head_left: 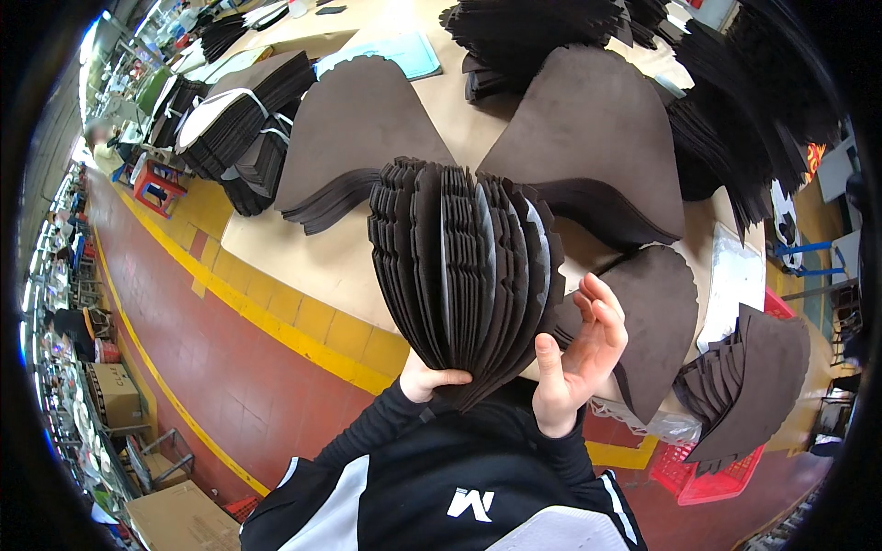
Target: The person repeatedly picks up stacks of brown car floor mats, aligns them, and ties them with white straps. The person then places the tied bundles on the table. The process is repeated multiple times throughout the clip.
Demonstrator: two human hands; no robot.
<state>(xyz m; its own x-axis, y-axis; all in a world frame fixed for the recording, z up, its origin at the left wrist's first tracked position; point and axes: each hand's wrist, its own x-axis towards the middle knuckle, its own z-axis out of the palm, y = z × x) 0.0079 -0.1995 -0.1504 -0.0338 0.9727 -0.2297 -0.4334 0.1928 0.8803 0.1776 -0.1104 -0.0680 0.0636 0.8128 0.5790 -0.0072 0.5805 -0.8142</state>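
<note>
In the frame centre, your left hand (430, 376) grasps the fanned bundle of dark foam pieces (467, 275) from below; your right hand (581, 358) rests open against its right edge.

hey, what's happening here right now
A person is holding up a thick bundle of dark brown cut pieces, fanned open like the pages of a book. The left hand grips the bundle at its lower end, while the right hand rests open against its right edge with fingers spread. Behind it, a tan worktable carries more stacks of the same brown pieces, and a red basket sits at lower right.
</note>
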